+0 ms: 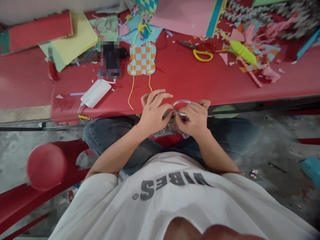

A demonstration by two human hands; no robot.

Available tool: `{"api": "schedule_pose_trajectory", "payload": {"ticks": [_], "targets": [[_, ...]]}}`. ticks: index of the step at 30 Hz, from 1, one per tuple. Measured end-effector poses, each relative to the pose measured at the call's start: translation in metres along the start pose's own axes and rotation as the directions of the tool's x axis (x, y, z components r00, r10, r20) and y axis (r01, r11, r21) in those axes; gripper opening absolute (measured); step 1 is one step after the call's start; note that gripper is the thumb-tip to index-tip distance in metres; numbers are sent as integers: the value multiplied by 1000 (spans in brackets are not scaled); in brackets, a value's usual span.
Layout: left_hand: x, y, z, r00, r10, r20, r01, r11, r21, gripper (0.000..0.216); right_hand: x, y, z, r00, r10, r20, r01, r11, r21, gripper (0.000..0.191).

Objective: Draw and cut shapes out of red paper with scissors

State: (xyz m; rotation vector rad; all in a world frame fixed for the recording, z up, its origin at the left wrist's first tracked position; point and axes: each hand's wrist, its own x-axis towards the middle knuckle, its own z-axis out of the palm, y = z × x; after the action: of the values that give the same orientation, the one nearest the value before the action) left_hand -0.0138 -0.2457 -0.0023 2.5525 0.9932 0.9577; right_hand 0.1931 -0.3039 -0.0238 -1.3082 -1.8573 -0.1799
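Note:
A thin white ring [181, 101], its kind unclear, is held over the table's front edge, above the lap. My right hand [196, 116] closes round its right and lower side with bent fingers. At the ring's left edge, the thumb and index finger of my left hand [153, 111] pinch together, while its other fingers stay raised. The fingertips hide the exact contact. Just beyond my left hand lies an orange-and-light-blue checkered paper cutout [143, 59], with yellow string [133, 83] running over it toward me.
Scissors [203, 55] with yellow and red handles lie on the red table [180, 75]. A bright yellow yarn bundle [242, 51] rests among paper scraps at right. At left are a white power bank [96, 93] and a red-handled cutter [52, 65]. A red stool [46, 166] stands lower left.

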Motion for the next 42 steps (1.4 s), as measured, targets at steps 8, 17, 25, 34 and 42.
{"api": "schedule_pose_trajectory", "payload": {"ticks": [8, 17, 25, 34, 42], "targets": [[4, 6, -8, 991, -91, 97, 101, 990, -96, 6, -6, 4, 2, 998, 46, 51, -45, 999, -29, 25], [9, 8, -15, 965, -179, 193, 232, 924, -303, 9, -6, -4, 12, 964, -54, -259, 86, 990, 113, 12], [12, 8, -26, 962, -167, 215, 235, 906, -351, 12, -22, -11, 32, 947, 43, -317, 13, 985, 173, 14], [16, -59, -52, 844, -535, 41, 366, 517, -773, 8, 0, 72, 18, 924, 375, -68, -379, 882, -280, 41], [11, -56, -56, 762, -612, 211, 409, 203, -890, 28, 31, 152, 17, 802, 597, 36, -532, 740, -412, 25]]}}
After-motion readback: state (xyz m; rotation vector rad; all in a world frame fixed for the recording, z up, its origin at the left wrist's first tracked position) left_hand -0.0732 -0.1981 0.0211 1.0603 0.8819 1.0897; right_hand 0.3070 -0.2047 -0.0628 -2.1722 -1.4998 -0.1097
